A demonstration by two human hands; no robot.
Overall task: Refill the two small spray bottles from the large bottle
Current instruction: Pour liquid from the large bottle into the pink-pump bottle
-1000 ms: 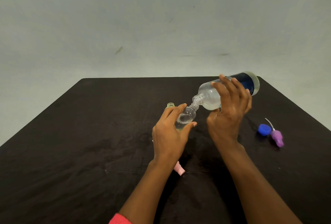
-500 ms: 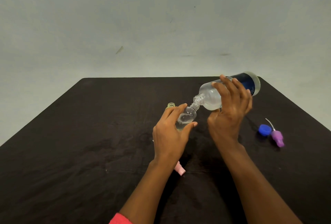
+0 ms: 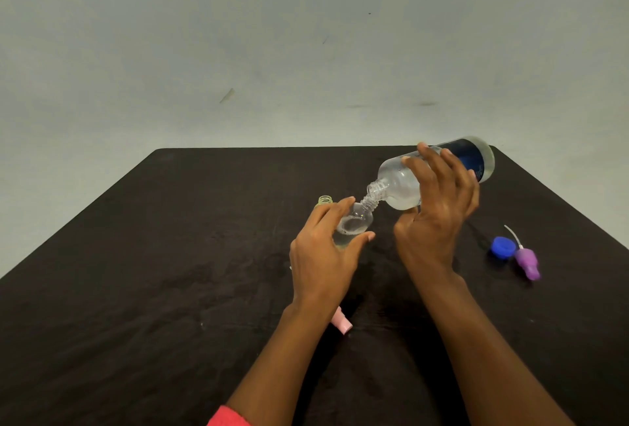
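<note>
Hardly anything has moved in the last half-second; hands and bottles keep their places. Just left of the clear spray bottle point(image 3: 354, 221) and behind it, a yellowish small bottle point(image 3: 325, 200) stands uncapped on the black table point(image 3: 170, 255). The left hand point(image 3: 323, 262) curls round the clear spray bottle, which holds some liquid. A pink cap point(image 3: 342, 323) lies nearer the person than that bottle. To its right, the right hand point(image 3: 439, 218) grips the tilted large bottle point(image 3: 398, 184), open neck at the clear bottle's mouth. Well right lie a blue cap point(image 3: 503, 247) and a purple spray head point(image 3: 527, 262).
</note>
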